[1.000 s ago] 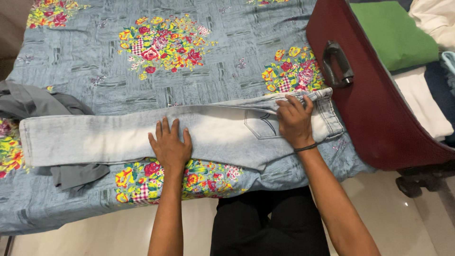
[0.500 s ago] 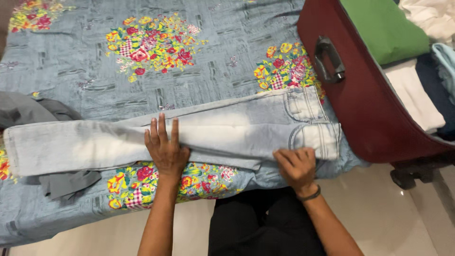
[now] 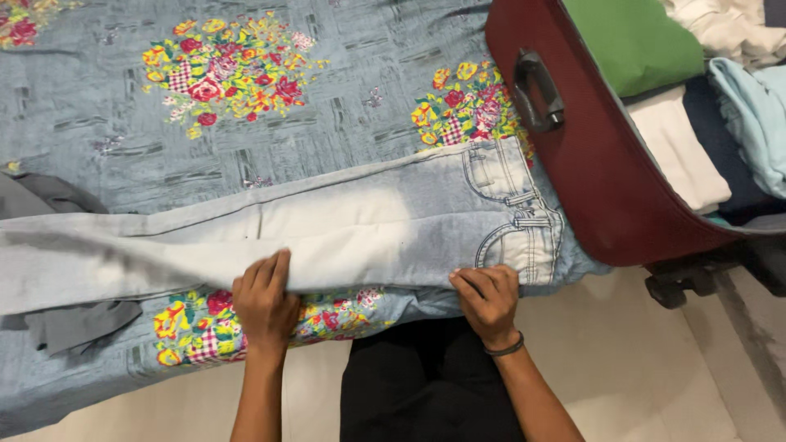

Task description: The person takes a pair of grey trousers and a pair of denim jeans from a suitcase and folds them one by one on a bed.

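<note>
A pair of pale, washed-out blue denim jeans lay stretched lengthwise across the bed, on a grey-blue cotton bedsheet printed with bright bunches of red, yellow and pink flowers. The waistband and front pockets lay at the right end, near the bed's corner, and the legs ran off to the left edge of view.

My left hand rested at the near edge of the jeans, around mid-leg. Its fingers were held close together and curled over the lower hem of the fabric, gripping that edge; the thumb was hidden, so I could not tell how firmly they pinched. My right hand sat at the near edge just below the front pocket, with its fingers bunched together and bent down onto the denim, closed on the fabric's border. A thin dark band circled that wrist.

Under the jeans' left part lay a crumpled dark grey garment, poking out above and below the pale legs. Just beside the waistband stood an open maroon hard-shell suitcase with a black handle, resting against the bed's corner. Inside it I saw folded clothes: a green piece, a white one and a light blue one. My dark trousers showed below, over the pale tiled floor.
</note>
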